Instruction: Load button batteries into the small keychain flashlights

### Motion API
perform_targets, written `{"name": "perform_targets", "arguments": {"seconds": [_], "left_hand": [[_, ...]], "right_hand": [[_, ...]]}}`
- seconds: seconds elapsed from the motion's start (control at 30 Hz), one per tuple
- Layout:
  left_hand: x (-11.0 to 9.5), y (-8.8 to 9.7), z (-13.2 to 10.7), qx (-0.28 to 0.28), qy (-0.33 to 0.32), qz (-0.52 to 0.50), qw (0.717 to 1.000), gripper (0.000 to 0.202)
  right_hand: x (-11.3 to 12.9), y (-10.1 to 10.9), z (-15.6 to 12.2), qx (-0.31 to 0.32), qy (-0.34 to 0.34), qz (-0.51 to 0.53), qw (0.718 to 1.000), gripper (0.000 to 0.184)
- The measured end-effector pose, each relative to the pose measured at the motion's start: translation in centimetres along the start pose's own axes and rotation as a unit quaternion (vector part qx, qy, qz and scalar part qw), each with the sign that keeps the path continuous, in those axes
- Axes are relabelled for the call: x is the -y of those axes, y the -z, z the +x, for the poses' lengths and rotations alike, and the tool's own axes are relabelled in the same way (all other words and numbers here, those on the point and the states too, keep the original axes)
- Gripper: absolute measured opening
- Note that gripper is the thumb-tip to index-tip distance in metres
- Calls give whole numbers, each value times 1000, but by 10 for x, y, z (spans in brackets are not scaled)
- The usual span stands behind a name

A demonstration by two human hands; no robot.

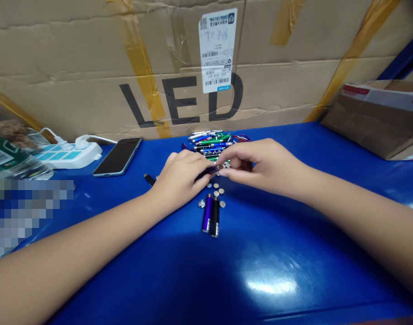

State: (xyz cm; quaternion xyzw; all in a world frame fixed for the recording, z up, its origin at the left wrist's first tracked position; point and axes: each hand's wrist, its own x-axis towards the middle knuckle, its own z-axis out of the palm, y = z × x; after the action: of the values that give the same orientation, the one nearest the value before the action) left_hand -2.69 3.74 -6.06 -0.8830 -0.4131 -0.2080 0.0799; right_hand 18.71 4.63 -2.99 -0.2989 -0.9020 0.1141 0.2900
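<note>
My left hand [183, 175] is closed around a small dark flashlight tube [205, 173], mostly covered by the fingers. At the tube's end, my right hand [257, 162] pinches with thumb and forefinger; whatever sits between those fingertips is too small to make out. Nearer me, a purple flashlight tube [207, 214] and a black flashlight tube [215, 217] lie side by side. Several button cells [216, 186] are scattered just beyond them, and a small metal piece [201, 204] rests left of the purple tube. Behind my hands is a pile of colourful mini flashlights [211, 141].
A phone [118, 157] and a white power strip [69, 155] with plugs lie at the left. Near my left hand is a black pen-like piece [149, 179]. A large cardboard box [91, 54] walls the back of the blue table [179, 275]; another carton [375, 119] stands right.
</note>
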Motion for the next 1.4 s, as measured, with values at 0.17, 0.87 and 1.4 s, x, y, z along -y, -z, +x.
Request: {"name": "perform_targets", "arguments": {"seconds": [0.17, 0.87, 1.4], "left_hand": [[0, 0, 1, 4, -1, -6, 1000, 18], [0, 1, 2, 21, 9, -16, 1000, 20], [-1, 2, 3, 14, 23, -12, 1000, 22]], "right_hand": [[-3, -5, 0, 8, 18, -28, 999, 13], [-10, 8, -3, 36, 27, -96, 994, 18], [-38, 19, -2, 46, -76, -136, 987, 17]]}}
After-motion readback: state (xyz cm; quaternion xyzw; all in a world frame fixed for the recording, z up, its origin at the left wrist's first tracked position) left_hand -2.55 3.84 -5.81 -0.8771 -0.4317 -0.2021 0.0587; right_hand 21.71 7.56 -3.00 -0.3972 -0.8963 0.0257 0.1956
